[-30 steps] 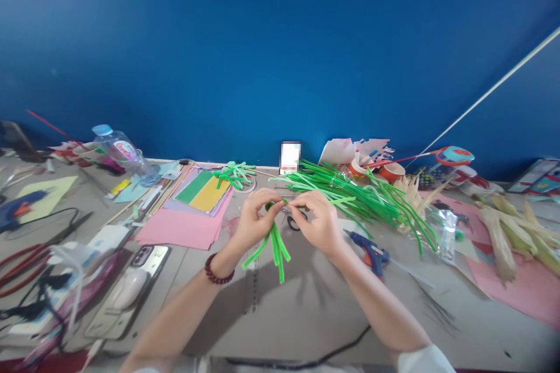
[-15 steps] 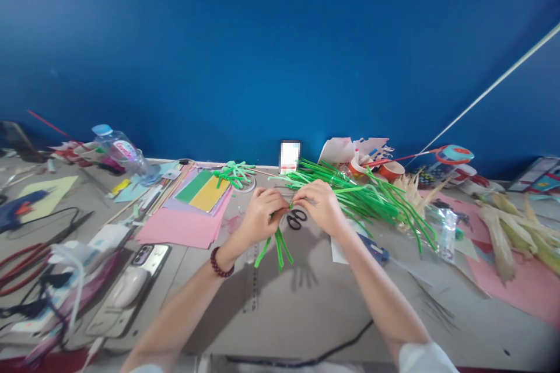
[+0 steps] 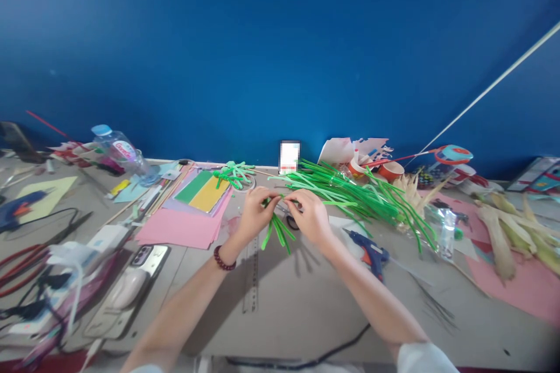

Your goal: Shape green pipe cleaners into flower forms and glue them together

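My left hand (image 3: 258, 213) is closed round a small bunch of green pipe cleaners (image 3: 279, 233), whose loose ends fan out below the fingers. Right beside it, my right hand (image 3: 310, 217) pinches at the top of that bunch, fingertips nearly touching the left ones. One green strand juts out to the right behind the right hand; whether the hand holds it I cannot tell. Black-handled scissors (image 3: 292, 222) lie beneath, mostly covered by the right hand. A large pile of green pipe cleaners (image 3: 371, 201) spreads to the right of the hands.
A clear ruler (image 3: 251, 274) lies below my left hand. The blue glue gun (image 3: 371, 253) rests right of my right forearm. Pink paper (image 3: 184, 227) and a phone (image 3: 126, 291) are on the left. A lit phone (image 3: 289, 157) leans against the wall.
Both hands have shifted slightly, the right one leftward and down over the scissors. The bunch has risen a little and its ends point more to the right. More of the glue gun shows.
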Tool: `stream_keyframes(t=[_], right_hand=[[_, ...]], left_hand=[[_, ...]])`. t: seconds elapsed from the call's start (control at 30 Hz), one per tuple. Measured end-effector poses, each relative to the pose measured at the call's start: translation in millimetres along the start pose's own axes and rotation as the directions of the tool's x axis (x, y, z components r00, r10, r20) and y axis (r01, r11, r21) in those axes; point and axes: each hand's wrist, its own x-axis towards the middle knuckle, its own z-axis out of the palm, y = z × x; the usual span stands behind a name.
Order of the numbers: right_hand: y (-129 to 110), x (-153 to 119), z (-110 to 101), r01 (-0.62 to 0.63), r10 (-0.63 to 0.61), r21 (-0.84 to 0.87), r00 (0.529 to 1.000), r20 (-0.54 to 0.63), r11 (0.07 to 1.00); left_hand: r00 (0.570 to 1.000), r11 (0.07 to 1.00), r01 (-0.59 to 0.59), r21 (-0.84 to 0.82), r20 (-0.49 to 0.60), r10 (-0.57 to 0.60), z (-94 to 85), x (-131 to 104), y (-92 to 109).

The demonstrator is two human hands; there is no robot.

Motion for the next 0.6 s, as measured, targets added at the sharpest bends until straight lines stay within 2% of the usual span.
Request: stream_keyframes(t=[0.1,0.33,0.47,0.6], right_hand=[[2.2,1.0,-2.9,-0.037,0.037,0.079,0.999,0.001,0.996],[1.1,0.5,-4.7,-0.091,0.087,0.132,0.996,0.032,0.987],[-1.1,0.5,-6.7,-0.095,0.094,0.123,0.995,0.016,0.988],[-2.5,0.2,-8.6,-0.108,0.11,0.106,0.994,-0.011,0.988]], left_hand=[[0.999,1.0,0.003,-0.026,-0.032,-0.004,-2.3,1.4,4.9],[0.99,0.985,-0.13,0.111,-0.047,0.136,-7.4,-0.5,12.4],[0.992,0.987,-0.118,0.107,-0.038,0.123,-8.1,-0.9,14.3],[0.998,0.997,-0.059,0.047,-0.005,0.059,-9.1,1.0,18.1]])
